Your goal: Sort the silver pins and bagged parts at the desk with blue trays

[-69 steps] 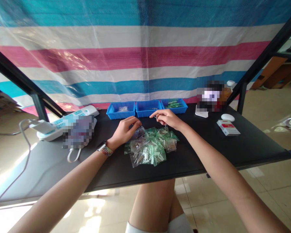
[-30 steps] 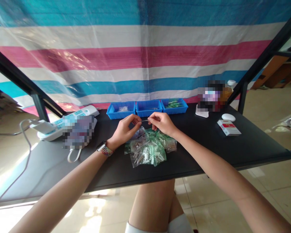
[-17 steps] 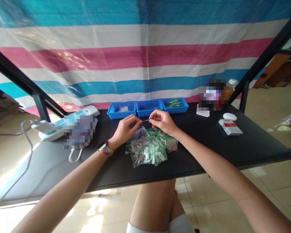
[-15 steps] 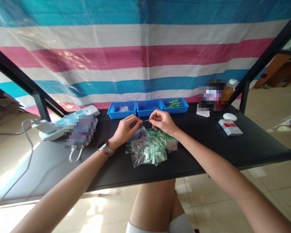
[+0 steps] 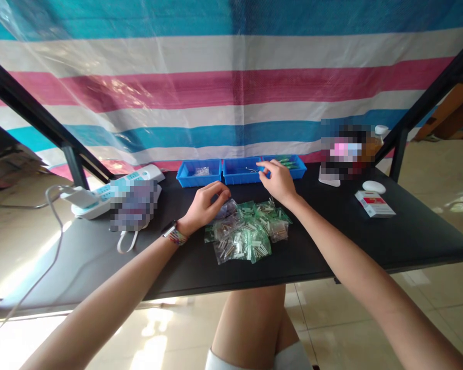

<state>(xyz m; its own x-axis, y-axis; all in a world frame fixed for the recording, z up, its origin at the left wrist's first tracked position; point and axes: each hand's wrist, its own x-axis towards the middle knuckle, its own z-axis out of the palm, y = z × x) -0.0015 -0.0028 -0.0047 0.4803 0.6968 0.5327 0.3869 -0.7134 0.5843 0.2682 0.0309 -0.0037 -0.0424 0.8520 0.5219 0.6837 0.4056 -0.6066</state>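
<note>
My left hand (image 5: 206, 203) hovers over the far left of a pile of small clear and green bags (image 5: 247, 234) on the black table (image 5: 332, 241). Its fingers are curled together, and whatever is in them is too small to see. My right hand (image 5: 277, 180) reaches to the row of blue trays at the back. Its fingertips are pinched at the rim between the middle tray (image 5: 239, 172) and the right tray (image 5: 293, 164). What they pinch I cannot make out. The left tray (image 5: 199, 173) holds a few clear bits.
A white power strip (image 5: 111, 189) with a plug and cable lies at the left, beside a blurred object (image 5: 133, 205). On the right are a white oval thing (image 5: 373, 186), a red-and-white box (image 5: 374, 203) and another blurred object (image 5: 343, 149). A striped tarp hangs behind the table.
The hands were together, holding a thin pin between them. My right hand has since moved away, back and right to the blue trays, while my left hand stays over the bags.
</note>
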